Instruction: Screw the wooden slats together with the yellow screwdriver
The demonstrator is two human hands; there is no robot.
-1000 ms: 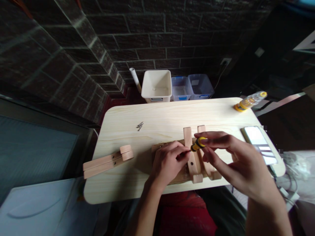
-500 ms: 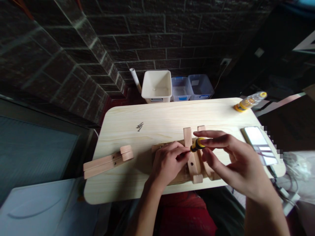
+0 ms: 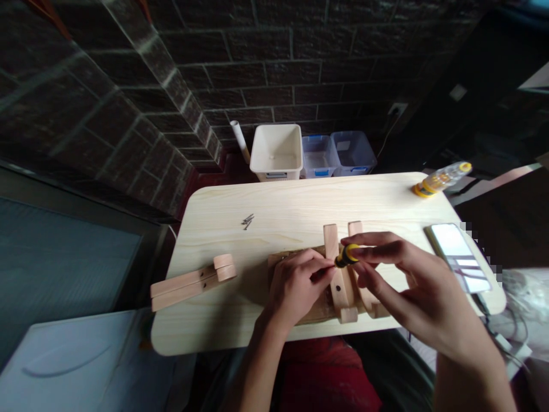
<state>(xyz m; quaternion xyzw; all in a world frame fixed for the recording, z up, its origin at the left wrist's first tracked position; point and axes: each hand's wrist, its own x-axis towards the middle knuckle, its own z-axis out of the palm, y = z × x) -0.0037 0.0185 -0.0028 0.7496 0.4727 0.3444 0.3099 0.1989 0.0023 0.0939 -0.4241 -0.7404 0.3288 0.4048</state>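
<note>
My right hand (image 3: 407, 280) grips the yellow and black handle of a small screwdriver (image 3: 347, 255) between thumb and fingers, tilted over a pale wooden hook (image 3: 338, 289). At the tool's lower end, my left hand (image 3: 298, 283) is pinched closed; what its fingertips hold is too small to make out. This hook lies across a darker wooden board (image 3: 316, 313), with a dark hole showing in it below the screwdriver. Another hook (image 3: 355, 229) lies alongside, partly covered by my right hand. The left hand rests over the board and hides part of it.
Several loose screws (image 3: 247, 221) lie on the light wood table (image 3: 291, 200). Two wooden hooks (image 3: 182, 290) sit together at the left. A clear bit holder with yellow ends (image 3: 441, 180) and a phone (image 3: 458, 252) are on the right. Plastic bins (image 3: 277, 151) stand behind the table.
The whole view has shifted slightly, so things appear a little further right. Both hands keep nearly the same pose at the hook, with the screwdriver still in my right hand.
</note>
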